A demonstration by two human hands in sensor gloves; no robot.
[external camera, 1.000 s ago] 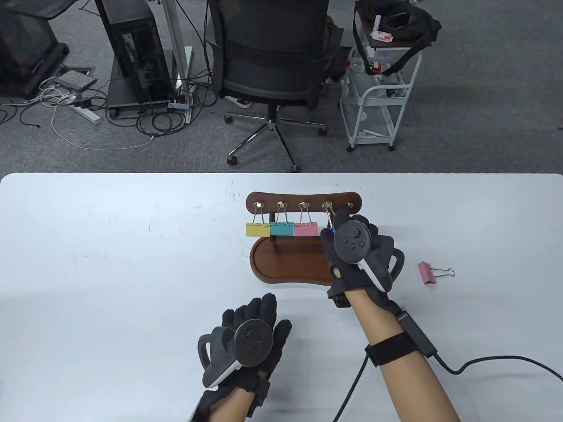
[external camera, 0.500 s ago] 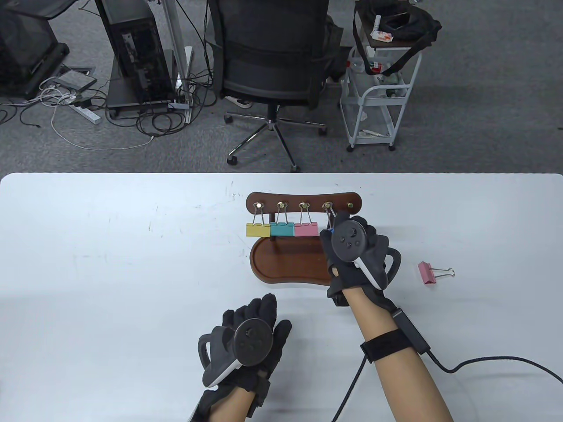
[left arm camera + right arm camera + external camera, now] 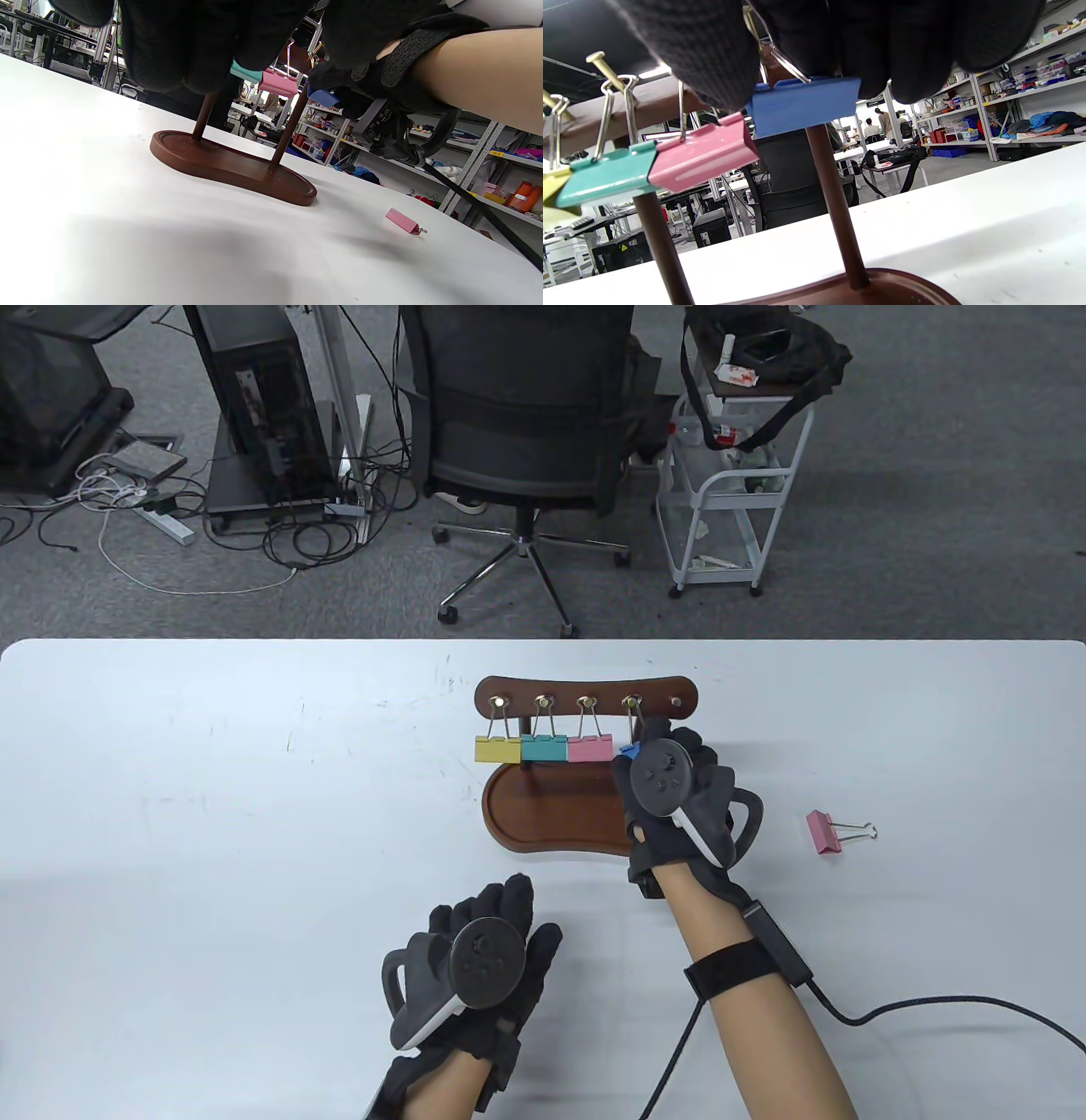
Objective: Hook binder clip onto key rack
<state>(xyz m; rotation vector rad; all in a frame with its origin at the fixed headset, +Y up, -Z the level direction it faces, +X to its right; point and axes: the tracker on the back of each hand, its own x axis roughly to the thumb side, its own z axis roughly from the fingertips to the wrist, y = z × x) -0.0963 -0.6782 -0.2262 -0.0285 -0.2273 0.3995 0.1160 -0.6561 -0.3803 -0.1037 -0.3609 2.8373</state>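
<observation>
1. While the right hand (image 3: 674, 789) holds the blue binder clip (image 3: 628, 748) at the fourth hook (image 3: 631, 701) of the key rack (image 3: 587, 691), the left hand (image 3: 475, 963) lies flat on the bench (image 3: 212, 814), holding nothing.
2. In the left wrist view, the rack base (image 3: 231, 167) looks small; a bump may tip it.
3. In the right wrist view, the grip pinches the blue clip (image 3: 802, 104). I cannot tell if its wire loop (image 3: 763, 46) is over the hook, so it may fall.

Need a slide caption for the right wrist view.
Right hand holds blue binder clip at the key rack, beside pink and teal clips.
</observation>
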